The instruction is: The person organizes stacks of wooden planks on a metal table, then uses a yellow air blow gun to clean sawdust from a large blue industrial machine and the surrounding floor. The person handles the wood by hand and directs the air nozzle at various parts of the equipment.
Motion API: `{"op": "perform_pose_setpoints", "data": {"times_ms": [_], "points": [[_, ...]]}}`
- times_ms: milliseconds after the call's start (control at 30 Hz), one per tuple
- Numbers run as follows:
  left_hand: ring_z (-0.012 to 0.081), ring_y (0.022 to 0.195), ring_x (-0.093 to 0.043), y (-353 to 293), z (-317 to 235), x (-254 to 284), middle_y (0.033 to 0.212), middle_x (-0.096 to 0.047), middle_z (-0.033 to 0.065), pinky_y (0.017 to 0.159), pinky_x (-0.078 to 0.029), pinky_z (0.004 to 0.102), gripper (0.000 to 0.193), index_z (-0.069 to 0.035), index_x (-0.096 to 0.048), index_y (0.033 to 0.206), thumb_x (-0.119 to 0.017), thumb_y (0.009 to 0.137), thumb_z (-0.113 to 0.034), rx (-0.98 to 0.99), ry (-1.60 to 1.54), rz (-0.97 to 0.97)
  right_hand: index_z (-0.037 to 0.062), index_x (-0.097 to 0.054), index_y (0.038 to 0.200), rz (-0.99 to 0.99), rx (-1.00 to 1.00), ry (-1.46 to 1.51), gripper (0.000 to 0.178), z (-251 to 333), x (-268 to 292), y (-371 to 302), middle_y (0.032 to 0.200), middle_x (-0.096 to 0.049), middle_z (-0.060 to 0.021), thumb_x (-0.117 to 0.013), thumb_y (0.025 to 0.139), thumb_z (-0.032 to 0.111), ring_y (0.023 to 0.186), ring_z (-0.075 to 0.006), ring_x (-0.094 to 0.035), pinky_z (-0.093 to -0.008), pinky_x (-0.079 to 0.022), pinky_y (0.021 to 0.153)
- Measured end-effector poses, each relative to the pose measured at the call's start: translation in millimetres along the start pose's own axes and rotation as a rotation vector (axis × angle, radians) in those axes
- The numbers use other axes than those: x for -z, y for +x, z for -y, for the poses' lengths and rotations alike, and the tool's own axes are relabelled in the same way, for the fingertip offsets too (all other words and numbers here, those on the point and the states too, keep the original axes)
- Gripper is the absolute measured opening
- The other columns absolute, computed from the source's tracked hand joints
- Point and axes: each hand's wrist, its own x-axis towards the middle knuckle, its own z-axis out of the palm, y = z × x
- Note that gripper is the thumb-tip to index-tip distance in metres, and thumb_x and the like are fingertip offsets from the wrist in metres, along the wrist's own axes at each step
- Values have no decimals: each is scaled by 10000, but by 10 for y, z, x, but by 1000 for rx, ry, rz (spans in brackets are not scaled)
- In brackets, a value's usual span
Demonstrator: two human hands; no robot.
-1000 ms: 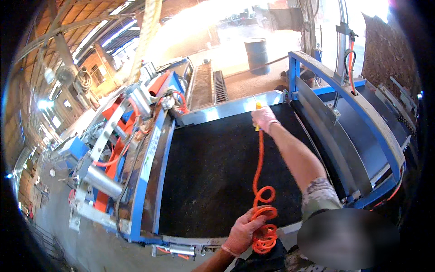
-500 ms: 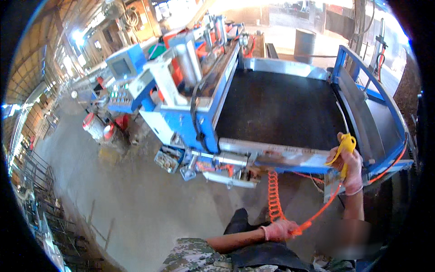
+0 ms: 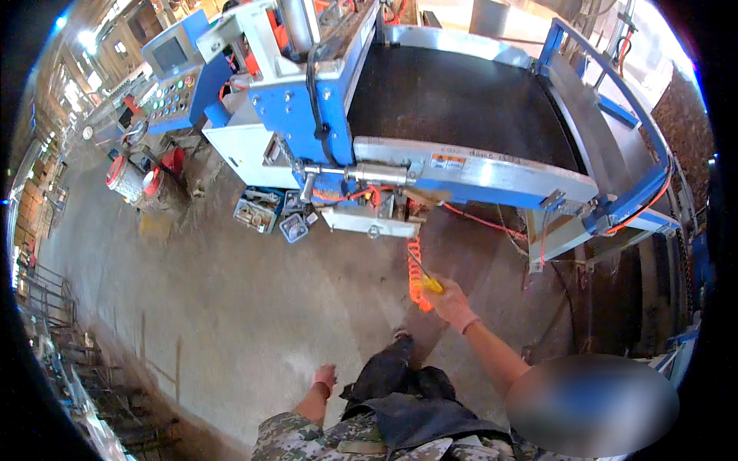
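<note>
My right hand (image 3: 452,303), in a pale pinkish glove, is closed around a yellow air blow gun (image 3: 432,285) with a thin dark nozzle. The gun is held low in front of the machine, over the floor. An orange coiled air hose (image 3: 415,265) hangs beside it from under the machine frame. My left hand (image 3: 325,377), similarly gloved, hangs low by my left leg, apart from the hose. It holds nothing visible, and its fingers look loosely apart.
Ahead stands a blue-and-silver machine with a black belt bed (image 3: 461,100). A control panel (image 3: 173,96) with a screen is at left, near buckets (image 3: 129,178). Tool bins (image 3: 257,209) sit on the floor by the machine. A metal rack (image 3: 46,307) lies far left.
My right hand has brought the blow gun down from the belt's right corner, toward the left. My left hand has let go of the orange hose and moved left. The view has tilted down.
</note>
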Motion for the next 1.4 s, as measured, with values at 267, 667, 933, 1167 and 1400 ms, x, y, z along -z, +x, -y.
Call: {"op": "perform_pose_setpoints", "data": {"times_ms": [267, 667, 933, 1167, 1400], "points": [[290, 980, -698, -1561, 751, -361, 1134, -741, 105, 861, -558, 434, 378, -82, -649, 1325, -556, 1007, -264, 757, -1179, 238, 199, -671, 1348, -188, 133, -450, 418, -141, -462, 1016, 1184, -720, -164, -669, 931, 168, 1082, -357, -689, -434, -546, 947], [268, 985, -686, -744, 1433, 1378, 1075, -751, 120, 897, -532, 395, 359, -15, -732, 1129, -562, 987, -298, 540, -981, 280, 96, -639, 1367, -355, 373, -654, 406, -1413, -1103, 2874, 1165, -720, -132, -631, 992, 253, 1002, -254, -700, -417, -574, 873], [370, 1140, -633, -313, 1816, 1861, 1264, -665, 203, 973, -533, 465, 467, -50, -606, 1346, -650, 961, -311, -390, 157, 170, 233, -630, 1357, -53, -147, -774, 372, -252, -1385, 3068, 1129, -699, -148, -554, 992, 233, 1109, -356, -672, -451, -549, 906], [391, 1137, -644, 526, 1992, 2572, 1258, -681, 191, 957, -551, 462, 444, -92, -636, 1317, -639, 971, -370, -773, 264, 204, 195, -651, 1321, -668, -67, -414, 379, -1371, -1916, 2749, 1073, -705, -120, -535, 961, 171, 1044, -307, -699, -425, -581, 820], [379, 1160, -636, 1567, 593, 2480, 1258, -682, 189, 968, -539, 451, 427, -97, -646, 1301, -596, 993, -388, -930, 576, 408, 116, -628, 1364, -195, -402, -284, 467, -1583, -2156, 925, 1256, -680, -157, -573, 915, 233, 1196, -334, -643, -464, -516, 987]]}}
